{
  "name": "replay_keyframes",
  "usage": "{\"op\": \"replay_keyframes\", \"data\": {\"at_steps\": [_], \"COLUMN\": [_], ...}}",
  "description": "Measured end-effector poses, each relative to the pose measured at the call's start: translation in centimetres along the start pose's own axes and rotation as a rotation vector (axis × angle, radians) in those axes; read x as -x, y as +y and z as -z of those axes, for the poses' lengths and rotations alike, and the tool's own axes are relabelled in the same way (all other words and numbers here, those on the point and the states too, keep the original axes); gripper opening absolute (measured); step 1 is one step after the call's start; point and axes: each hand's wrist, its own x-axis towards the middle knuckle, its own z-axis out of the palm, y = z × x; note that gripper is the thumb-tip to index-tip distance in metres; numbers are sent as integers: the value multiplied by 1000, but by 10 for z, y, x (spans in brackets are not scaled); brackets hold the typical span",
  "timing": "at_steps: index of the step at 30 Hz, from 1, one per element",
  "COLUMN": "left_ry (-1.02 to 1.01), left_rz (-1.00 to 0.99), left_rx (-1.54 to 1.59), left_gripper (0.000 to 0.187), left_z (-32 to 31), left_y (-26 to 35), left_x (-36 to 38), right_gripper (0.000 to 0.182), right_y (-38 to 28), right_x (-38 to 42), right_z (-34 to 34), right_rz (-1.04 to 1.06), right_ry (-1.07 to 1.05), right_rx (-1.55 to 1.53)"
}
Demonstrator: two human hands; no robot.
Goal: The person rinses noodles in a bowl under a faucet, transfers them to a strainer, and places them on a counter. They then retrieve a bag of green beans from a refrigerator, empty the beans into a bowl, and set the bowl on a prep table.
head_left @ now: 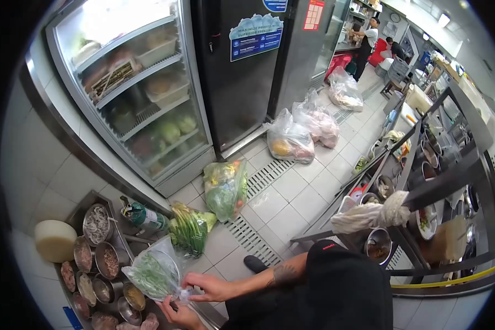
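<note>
At near left, above the steel ingredient cups: your hands at a clear bag of greens.
Your right hand pinches its knotted neck; your left hand grips just beneath; the bag body extends left and away.

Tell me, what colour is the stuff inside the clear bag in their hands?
Green, leafy-looking greens in the clear bag, seen in the head view.

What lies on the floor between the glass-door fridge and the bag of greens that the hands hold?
In the head view, between the glass-door fridge and the bag of greens lie a green bottle and a bundle of green stalks.
</note>
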Motion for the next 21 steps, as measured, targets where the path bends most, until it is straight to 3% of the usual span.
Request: {"op": "replay_keyframes", "data": {"at_steps": [4, 6, 12, 21], "left_ry": [53, -3, 11, -141], "left_rz": [-63, 22, 39, 109], "left_rx": [7, 111, 227, 304], "left_gripper": [20, 21, 24, 21], "left_z": [12, 17, 54, 134], "left_y": [-14, -21, -50, -115], "left_x": [13, 15, 23, 64], "right_gripper": [30, 27, 21, 13], "right_y": [-4, -5, -11, -2], "right_x": [13, 14, 30, 68], "right_z": [-19, -28, -69, -164], "right_rz": [40, 86, -104, -108], "right_ry": [-66, -53, -122, -105], "right_rx": [145, 197, 160, 124]}}
